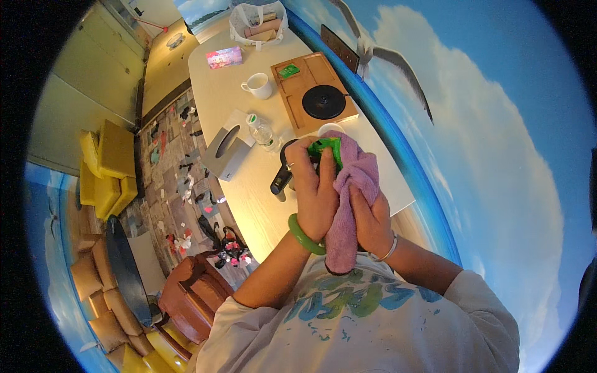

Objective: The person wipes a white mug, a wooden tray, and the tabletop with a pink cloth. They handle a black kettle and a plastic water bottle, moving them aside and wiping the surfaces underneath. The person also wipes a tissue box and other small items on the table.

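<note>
My left hand (313,196) is closed at the upper end of a bunched purple towel (359,158), with a shiny green packet (326,148) showing between its fingers and the cloth. My right hand (372,221) grips the towel lower down, and its folded end hangs toward my shirt. Just beyond my left hand, a black handle (281,179), seemingly of a kettle, stands over the table; the rest is mostly hidden behind the hand. A white cup rim (331,128) peeks out above the towel.
On the pale table (239,199) are a grey tissue box (231,154), a clear bottle (264,135), a white mug (258,86), a wooden tray (298,93) with a black round base (324,102), a pink box (224,58) and a clear bag (249,12). A painted wall borders the right side.
</note>
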The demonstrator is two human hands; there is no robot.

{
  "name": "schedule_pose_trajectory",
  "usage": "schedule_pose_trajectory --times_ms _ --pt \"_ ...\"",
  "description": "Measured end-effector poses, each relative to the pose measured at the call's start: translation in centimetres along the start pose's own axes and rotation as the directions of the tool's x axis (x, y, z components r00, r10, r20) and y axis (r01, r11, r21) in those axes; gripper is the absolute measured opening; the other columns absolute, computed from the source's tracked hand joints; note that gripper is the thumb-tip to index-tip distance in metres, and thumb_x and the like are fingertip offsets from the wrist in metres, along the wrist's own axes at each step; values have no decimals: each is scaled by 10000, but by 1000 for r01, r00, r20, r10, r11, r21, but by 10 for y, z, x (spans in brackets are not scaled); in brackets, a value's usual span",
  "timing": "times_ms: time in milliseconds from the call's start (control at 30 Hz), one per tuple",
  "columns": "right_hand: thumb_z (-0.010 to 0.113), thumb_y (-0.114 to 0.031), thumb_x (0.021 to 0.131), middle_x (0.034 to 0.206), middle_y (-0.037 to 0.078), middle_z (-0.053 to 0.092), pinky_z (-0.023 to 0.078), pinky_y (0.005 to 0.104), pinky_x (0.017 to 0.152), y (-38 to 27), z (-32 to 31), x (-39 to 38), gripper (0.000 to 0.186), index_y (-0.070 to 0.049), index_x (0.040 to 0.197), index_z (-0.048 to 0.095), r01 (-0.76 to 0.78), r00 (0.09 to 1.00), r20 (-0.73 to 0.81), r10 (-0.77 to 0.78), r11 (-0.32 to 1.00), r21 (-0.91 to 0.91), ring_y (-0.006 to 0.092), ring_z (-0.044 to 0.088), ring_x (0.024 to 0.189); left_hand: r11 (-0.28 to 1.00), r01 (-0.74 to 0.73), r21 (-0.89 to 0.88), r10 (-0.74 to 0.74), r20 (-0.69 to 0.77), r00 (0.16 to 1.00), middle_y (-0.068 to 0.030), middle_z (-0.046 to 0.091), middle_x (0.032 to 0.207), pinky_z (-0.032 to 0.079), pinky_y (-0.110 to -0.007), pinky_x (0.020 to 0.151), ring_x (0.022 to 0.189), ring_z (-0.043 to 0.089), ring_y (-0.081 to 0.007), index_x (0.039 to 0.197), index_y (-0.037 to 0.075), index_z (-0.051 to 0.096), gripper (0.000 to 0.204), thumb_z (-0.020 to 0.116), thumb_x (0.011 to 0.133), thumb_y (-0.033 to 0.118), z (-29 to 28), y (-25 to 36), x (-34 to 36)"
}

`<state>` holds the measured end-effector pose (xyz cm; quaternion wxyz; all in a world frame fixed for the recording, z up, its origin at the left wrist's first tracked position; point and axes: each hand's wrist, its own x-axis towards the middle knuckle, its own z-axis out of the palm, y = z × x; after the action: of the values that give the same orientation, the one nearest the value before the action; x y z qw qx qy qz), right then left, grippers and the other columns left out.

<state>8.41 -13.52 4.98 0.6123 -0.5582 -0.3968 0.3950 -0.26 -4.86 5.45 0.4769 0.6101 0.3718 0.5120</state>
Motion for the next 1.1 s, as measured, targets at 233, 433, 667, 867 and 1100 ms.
schedule_pose_trajectory --times_ms 233,433,667,867,1100 --pt "537 -120 955 1377 239 493 396 414 1061 -7 9 -5 292 -121 1230 638 390 918 166 -360 895 -218 399 506 1267 670 470 -575 -242 430 870 -83 460 1343 398 -273 1004 1140 485 -145 1496 68 306 564 341 1060 424 -9 5 18" --pt "555 -151 941 1358 236 514 384 419 1072 -20 2 20 289 -67 1208 629 163 985 82 -154 978 -127 393 509 1253 765 374 -524 -167 399 902 -37 490 1275 393 -247 1012 1146 478 -112 1469 91 340 563 301 1058 474 6 -42 -24" --pt "576 -150 924 1240 199 583 429 431 1015 1 2 -13 224 -77 1115 670 319 939 192 -285 930 -183 335 570 1146 568 427 -704 -390 227 892 -107 587 1122 458 -314 921 1079 576 -219 1351 39 475 589 329 1033 513 12 4 33" --pt "435 -314 1042 1036 110 662 511 336 804 12 -56 39 368 2 1159 582 -398 867 8 498 683 612 171 638 883 993 15 120 -41 216 976 -136 593 984 446 -283 865 930 580 -212 1100 -21 600 484 284 1071 343 26 -22 29" --pt "411 -354 1024 997 160 671 523 362 774 4 -100 119 377 -27 1084 587 -43 988 -110 -106 498 -866 231 661 830 987 -59 151 30 191 981 -123 589 966 471 -348 790 874 560 -233 1079 11 547 239 496 943 201 13 -62 166"
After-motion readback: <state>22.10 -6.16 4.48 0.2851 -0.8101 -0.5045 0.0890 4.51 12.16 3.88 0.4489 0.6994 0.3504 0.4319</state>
